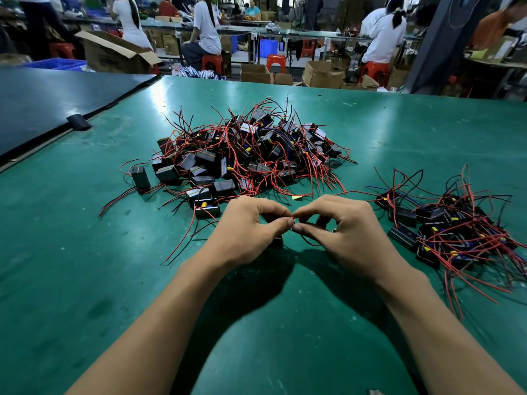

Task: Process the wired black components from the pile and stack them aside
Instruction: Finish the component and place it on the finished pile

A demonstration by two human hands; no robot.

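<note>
Green worktop (85,252): big pile (245,155) unprocessed, small stack (445,232) done, far from finished. Left hand (248,229), right hand (345,229): grip pinching wire (292,218).

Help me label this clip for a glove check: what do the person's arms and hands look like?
The left forearm and right forearm are bare, no sleeves in view. The left hand and right hand are bare too: no gloves, rings, watch or wristbands visible.
</note>
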